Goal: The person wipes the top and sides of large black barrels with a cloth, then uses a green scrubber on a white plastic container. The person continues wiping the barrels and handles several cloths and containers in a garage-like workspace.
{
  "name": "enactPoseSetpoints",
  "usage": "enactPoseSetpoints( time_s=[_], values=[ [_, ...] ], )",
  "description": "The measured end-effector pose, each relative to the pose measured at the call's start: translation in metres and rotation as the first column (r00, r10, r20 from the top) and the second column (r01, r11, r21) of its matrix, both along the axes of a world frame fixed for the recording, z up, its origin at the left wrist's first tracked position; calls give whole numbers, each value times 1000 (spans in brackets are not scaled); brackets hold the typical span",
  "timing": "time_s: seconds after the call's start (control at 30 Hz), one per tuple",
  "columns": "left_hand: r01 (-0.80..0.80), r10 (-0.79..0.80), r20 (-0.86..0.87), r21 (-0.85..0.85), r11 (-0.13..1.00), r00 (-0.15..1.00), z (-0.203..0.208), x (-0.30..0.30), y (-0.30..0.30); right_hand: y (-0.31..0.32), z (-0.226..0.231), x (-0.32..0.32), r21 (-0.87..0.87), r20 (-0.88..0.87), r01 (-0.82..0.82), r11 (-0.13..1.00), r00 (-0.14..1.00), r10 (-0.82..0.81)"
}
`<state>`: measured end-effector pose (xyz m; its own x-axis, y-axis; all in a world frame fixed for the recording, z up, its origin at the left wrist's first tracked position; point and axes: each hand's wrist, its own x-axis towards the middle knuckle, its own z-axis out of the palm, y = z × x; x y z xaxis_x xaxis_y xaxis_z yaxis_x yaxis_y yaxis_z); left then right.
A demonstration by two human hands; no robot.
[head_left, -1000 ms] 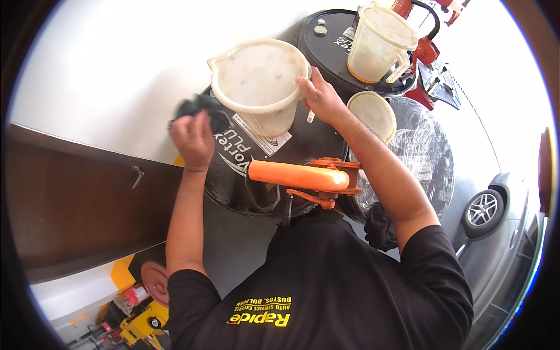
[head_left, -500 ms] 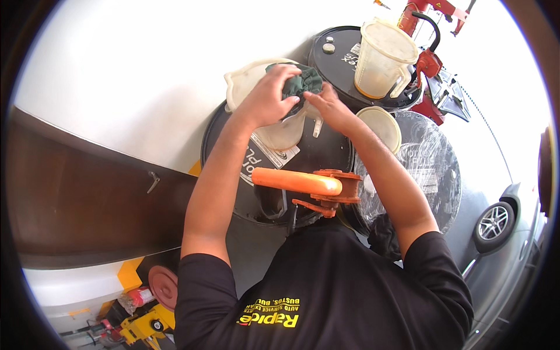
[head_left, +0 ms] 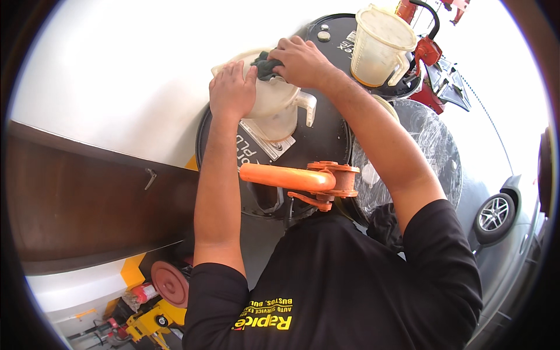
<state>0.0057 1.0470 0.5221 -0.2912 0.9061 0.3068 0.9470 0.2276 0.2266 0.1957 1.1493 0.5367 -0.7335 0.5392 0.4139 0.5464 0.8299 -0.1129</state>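
A translucent white measuring pitcher (head_left: pixel 274 119) stands on a black drum (head_left: pixel 326 137), its handle toward the right. My left hand (head_left: pixel 232 92) grips its left rim, fingers extended along the edge and thumb toward the mouth. A dark green cloth (head_left: pixel 265 65) lies bunched at the pitcher's mouth. Over the rim's far right side, my right hand (head_left: pixel 303 63) is closed on that cloth, pressing it at the opening. The fingertips are partly hidden by the cloth and rim.
An orange hand pump (head_left: pixel 291 177) rises from the near drum. Another pitcher (head_left: pixel 382 49) with amber liquid stands on the far drum (head_left: pixel 332 49). A plastic-wrapped drum (head_left: pixel 429 146) is at right, a grey car (head_left: pixel 507 245) beyond. A brown door (head_left: pixel 99 198) is at left.
My hands have parted from the cloth held between them. The left has moved to the pitcher's left rim; the right keeps the cloth, now against the pitcher's mouth.
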Motion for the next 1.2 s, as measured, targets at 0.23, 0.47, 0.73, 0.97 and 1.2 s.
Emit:
enactPoseSetpoints(
  time_s=[0.23,0.47,0.73,0.97,1.2],
  values=[
    [-46,32,-133,-98,994,991,3,7,-1,-53,-69,66,-368,-512,-108,923,853,-104],
    [-33,18,-158,-95,995,987,-2,3,-1,-56,-68,59,-354,-293,-22,935,952,-89],
    [-23,11,-144,-83,996,989,-3,4,3,-61,-100,73,-199,-395,21,980,913,-100],
    [-24,14,-157,-60,998,987,-5,4,-3,-63,-66,50,-153,-243,148,977,953,-182],
    [-28,24,-162,-20,999,987,-10,5,-3,-49,-123,57,-166,-521,-65,984,853,-32]
  ],
)
